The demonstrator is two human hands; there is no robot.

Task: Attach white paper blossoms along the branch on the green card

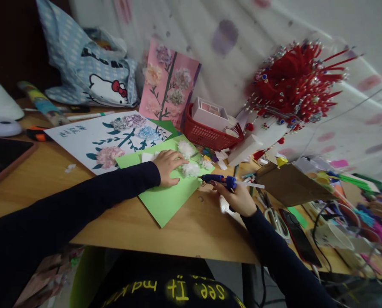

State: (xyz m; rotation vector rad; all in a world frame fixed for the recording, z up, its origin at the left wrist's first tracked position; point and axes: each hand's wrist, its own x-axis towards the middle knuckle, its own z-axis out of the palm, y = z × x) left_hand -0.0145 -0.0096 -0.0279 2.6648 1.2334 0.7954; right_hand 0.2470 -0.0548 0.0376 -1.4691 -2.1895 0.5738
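My right hand (pixel 240 199) is wrapped round a blue hot glue gun (pixel 223 180), a white glue stick jutting from its back end. The gun's nozzle points left, at the right edge of a light green sheet of paper (pixel 163 203). Spread flat on that sheet, my left hand (pixel 169 167) has its fingers apart and holds nothing. Just past its fingertips lie several fluffy white flowers (pixel 187 149) on the green paper. Whether the nozzle touches the paper or a flower I cannot tell.
Beyond the sheet lies a white card with flowers (pixel 81 143); a pink flower card (pixel 165 81) leans on the wall near a red basket (pixel 203 132). Scissors (pixel 276 222), a phone (pixel 300 237) and cables crowd the right. A tablet (pixel 4 158) rests far left.
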